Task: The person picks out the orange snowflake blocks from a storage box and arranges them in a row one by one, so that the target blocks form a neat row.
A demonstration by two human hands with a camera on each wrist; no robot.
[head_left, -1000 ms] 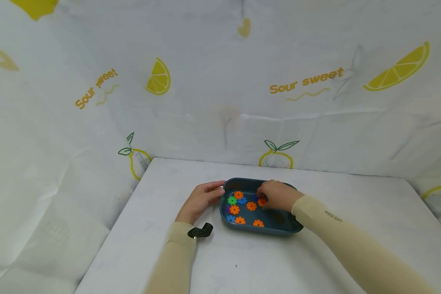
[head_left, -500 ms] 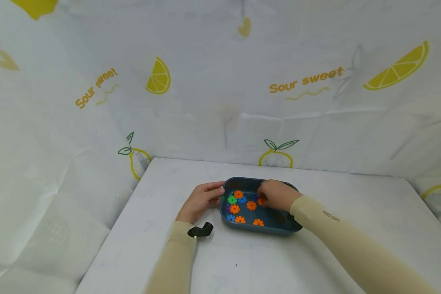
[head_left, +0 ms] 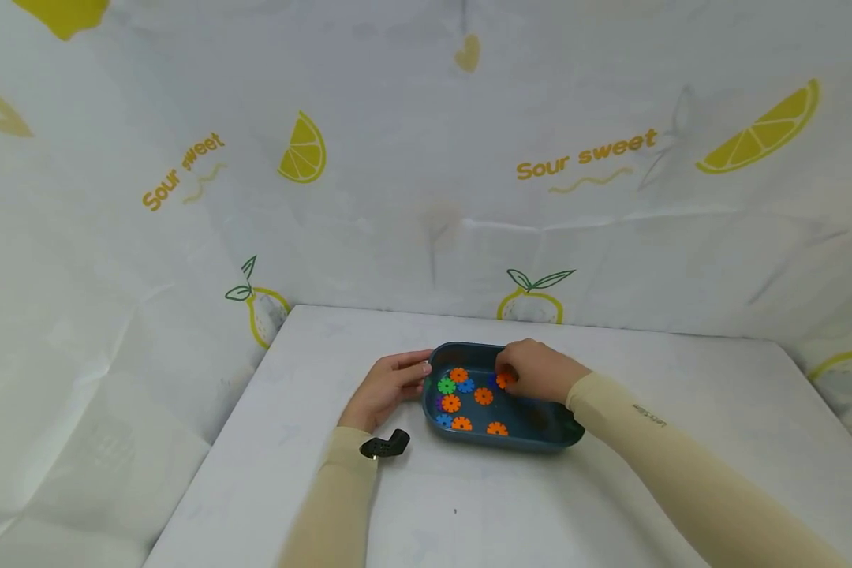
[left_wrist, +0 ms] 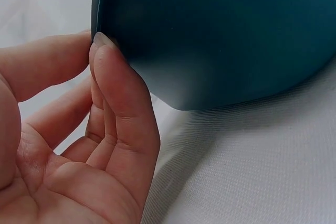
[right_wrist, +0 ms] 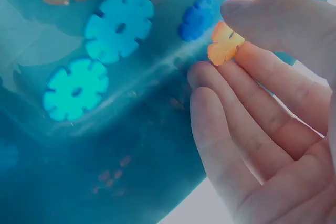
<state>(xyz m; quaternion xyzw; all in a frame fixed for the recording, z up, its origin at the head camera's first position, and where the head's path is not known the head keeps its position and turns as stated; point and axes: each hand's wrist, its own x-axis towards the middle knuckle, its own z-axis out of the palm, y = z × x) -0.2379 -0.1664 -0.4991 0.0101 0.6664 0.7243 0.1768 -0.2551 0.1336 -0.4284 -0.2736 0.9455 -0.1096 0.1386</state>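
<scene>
A dark blue-green tray [head_left: 468, 442] holds several notched plastic snowflake discs in orange, green, blue and purple. My left hand [head_left: 386, 386] is at the tray's left end; in the left wrist view, thumb and fingertips [left_wrist: 113, 61] hold its rim. My right hand [head_left: 543, 371] reaches over the tray's far side. Between its thumb and fingers it pinches an orange snowflake disc [right_wrist: 223, 45], partly covered by the thumb. Close by lies a blue disc [right_wrist: 199, 18], with a light blue disc [right_wrist: 119, 27] and a green-tinted disc [right_wrist: 76, 90] farther left.
The tray stands on a white-covered table [head_left: 312, 339]. Behind and to the left hangs a white curtain [head_left: 397, 158] printed with lemons. A black strap device [head_left: 386, 445] sits on the left wrist.
My right hand has risen slightly toward the tray's far side, and the orange disc at its fingertips has moved up with it. My left hand stays at the tray's end.
</scene>
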